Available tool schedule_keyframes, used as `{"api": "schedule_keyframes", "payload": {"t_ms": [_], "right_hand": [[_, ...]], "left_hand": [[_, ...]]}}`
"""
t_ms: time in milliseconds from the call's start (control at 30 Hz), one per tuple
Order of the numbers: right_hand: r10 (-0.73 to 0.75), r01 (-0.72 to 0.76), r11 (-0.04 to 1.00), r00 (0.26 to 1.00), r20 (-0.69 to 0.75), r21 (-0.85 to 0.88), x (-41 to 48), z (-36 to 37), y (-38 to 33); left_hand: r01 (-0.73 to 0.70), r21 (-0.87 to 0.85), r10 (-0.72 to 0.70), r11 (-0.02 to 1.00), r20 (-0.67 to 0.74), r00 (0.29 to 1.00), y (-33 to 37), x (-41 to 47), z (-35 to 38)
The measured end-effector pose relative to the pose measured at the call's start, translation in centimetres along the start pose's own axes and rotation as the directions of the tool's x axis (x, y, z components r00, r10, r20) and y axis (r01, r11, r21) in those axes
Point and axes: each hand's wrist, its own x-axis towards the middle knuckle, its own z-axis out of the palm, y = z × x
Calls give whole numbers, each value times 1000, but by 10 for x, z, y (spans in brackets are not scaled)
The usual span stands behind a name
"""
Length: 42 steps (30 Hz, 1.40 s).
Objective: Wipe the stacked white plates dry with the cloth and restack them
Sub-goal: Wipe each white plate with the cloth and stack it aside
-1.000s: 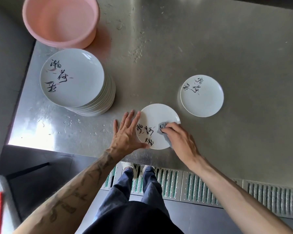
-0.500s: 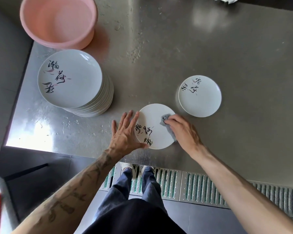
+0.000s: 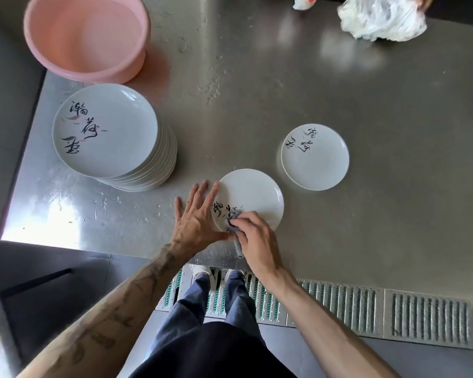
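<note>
A white plate with black brush lettering lies near the steel table's front edge. My left hand lies flat with straight fingers against the plate's left rim, the thumb at its near edge. My right hand grips a small grey cloth and presses it on the plate's near left part, over the lettering. A tall stack of the same plates stands to the left. One single plate lies to the right, apart from the others.
A pink plastic basin sits at the back left, beside the stack. A crumpled white plastic bag lies at the far right. The steel table shows water drops near the stack. A floor drain grate runs below the table's front edge.
My right hand has slid the cloth from the plate's right middle toward its near left part. The left hand and the plates have stayed in place.
</note>
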Motion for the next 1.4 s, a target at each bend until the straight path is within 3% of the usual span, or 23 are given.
{"api": "schedule_keyframes", "payload": {"t_ms": [100, 233, 400, 600, 767, 1000, 1167, 1333, 1400], "right_hand": [[-36, 41, 996, 997, 66, -74, 3, -16, 13], [64, -74, 981, 996, -63, -179, 5, -34, 34], [-70, 73, 977, 997, 20, -202, 1, -26, 33], [19, -55, 968, 989, -148, -243, 50, -31, 45], [-98, 92, 967, 995, -17, -237, 66, -20, 36], [-48, 25, 940, 997, -58, -340, 48, -38, 55], [62, -80, 966, 995, -82, -244, 67, -30, 37], [-168, 181, 970, 981, 95, -163, 70, -8, 7], [-164, 170, 970, 985, 50, -175, 75, -17, 17]], "left_hand": [[-8, -4, 8, 1000, 5, 1000, -1, 0, 0], [-10, -19, 10, 1000, 5, 1000, 0, 0, 0], [-9, -20, 9, 1000, 10, 1000, 2, 1, -2], [-9, -10, 9, 1000, 15, 1000, 2, 0, -2], [-13, -7, 13, 1000, 25, 1000, 2, 1, -2], [-16, -9, 17, 1000, 32, 999, 3, 0, -4], [-13, -6, 13, 1000, 37, 999, 4, 0, -4], [-1, 33, 0, 999, 44, 999, 4, 1, -3], [-6, 29, 5, 1000, 47, 999, 4, 2, -3]]}}
